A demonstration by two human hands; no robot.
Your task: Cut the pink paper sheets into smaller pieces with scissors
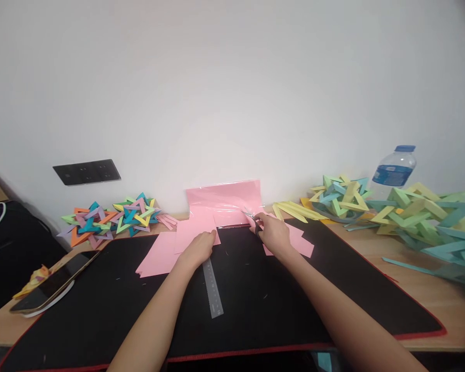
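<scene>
Scissors sit in the grip of the right hand; the left hand pinches a pink sheet.

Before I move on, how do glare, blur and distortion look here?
Head view: glare streaks the film-wrapped pink paper, making the scissor blades hard to pick out; head view, right side: paper shapes look soft, the bottle leans, likely wide-angle distortion; head view, top right: the corner darkens.

Soft light, glare on plastic film
</scene>
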